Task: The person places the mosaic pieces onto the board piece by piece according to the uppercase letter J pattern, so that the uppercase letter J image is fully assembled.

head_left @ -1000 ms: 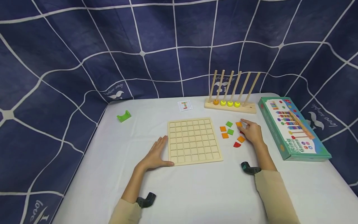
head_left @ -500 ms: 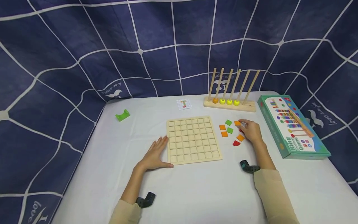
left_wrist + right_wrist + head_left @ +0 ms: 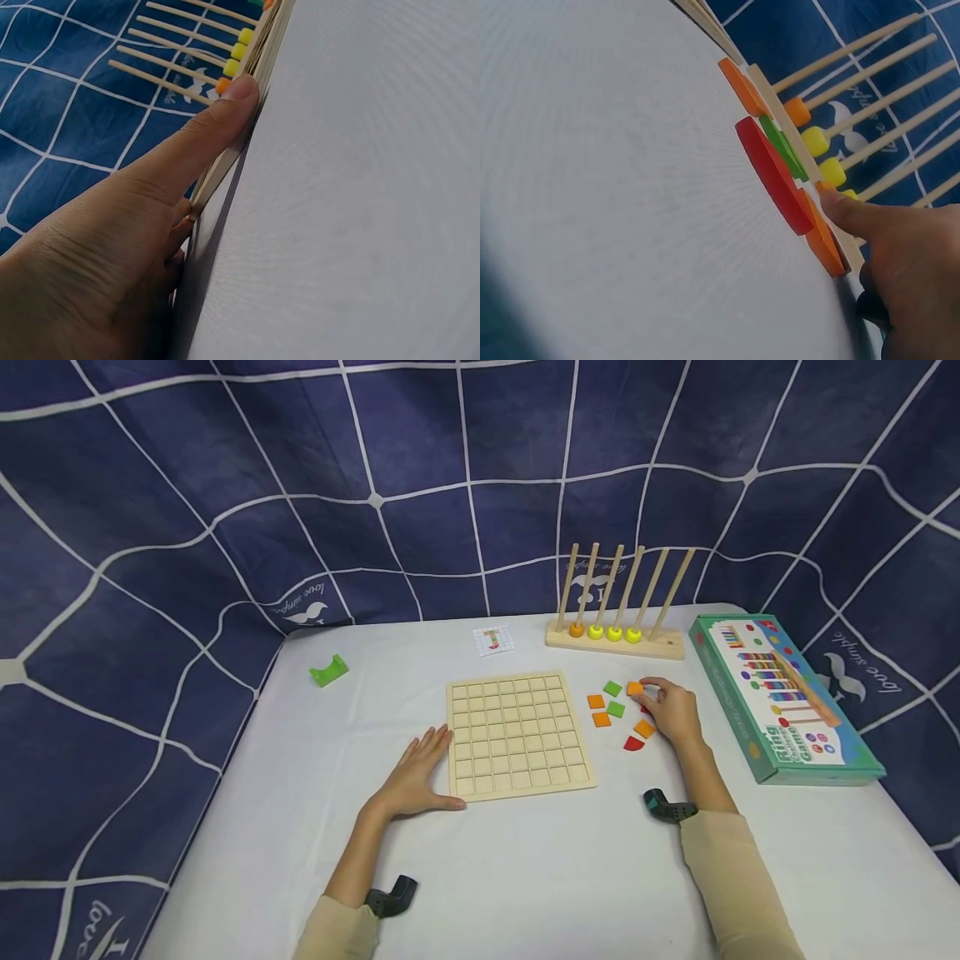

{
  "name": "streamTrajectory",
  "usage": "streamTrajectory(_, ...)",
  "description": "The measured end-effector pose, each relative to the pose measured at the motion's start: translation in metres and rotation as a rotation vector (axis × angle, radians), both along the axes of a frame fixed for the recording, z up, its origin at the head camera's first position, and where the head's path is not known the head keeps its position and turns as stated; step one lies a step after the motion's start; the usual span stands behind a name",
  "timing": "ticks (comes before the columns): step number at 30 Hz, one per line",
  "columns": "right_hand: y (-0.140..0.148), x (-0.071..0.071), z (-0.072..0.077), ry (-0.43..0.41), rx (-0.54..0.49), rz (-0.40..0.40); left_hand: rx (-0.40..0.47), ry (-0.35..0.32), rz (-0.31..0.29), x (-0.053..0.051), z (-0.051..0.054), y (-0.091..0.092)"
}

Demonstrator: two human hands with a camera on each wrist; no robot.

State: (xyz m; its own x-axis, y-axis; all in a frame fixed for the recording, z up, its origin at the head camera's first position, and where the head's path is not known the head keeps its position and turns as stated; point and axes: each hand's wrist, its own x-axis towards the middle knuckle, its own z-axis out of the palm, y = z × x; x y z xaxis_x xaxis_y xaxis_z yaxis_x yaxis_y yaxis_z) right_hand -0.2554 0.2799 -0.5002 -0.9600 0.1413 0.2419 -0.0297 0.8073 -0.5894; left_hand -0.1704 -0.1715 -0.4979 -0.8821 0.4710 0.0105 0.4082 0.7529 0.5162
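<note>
A light wooden board (image 3: 517, 735) with a grid of square recesses lies flat on the white table. My left hand (image 3: 414, 777) rests along its left edge, fingers extended, with the thumb at the near-left corner; the left wrist view shows the thumb against the board's edge (image 3: 219, 178). Right of the board my right hand (image 3: 675, 712) pinches an orange square tile (image 3: 635, 688) between thumb and forefinger. Around it lie green tiles (image 3: 616, 709), other orange tiles (image 3: 602, 719) and a red rounded piece (image 3: 633, 743). Another red piece is partly hidden under the right hand.
At the back right stands a wooden rack (image 3: 615, 645) with upright pegs and a few beads. A green game box (image 3: 787, 702) lies at the right. A small pattern card (image 3: 493, 641) lies behind the board, and a green curved piece (image 3: 328, 671) at the far left.
The orange tile at my right fingertips has shifted very slightly left. My left hand stays at the board's edge, and the whole head view has shifted a little.
</note>
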Motion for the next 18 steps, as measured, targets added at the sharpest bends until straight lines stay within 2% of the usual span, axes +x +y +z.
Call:
streamTrajectory(10,-0.012,0.002,0.006,0.069,-0.009,0.017,0.008,0.02,0.017,0.0,-0.002,0.001)
streamTrajectory(14,-0.031,0.003,0.012,0.101,-0.005,0.081,0.006,0.026,0.011,0.0,-0.002,0.001)
streamTrajectory(18,-0.055,0.005,0.017,0.167,-0.004,0.186,0.006,0.028,0.008,0.0,-0.002,0.0)
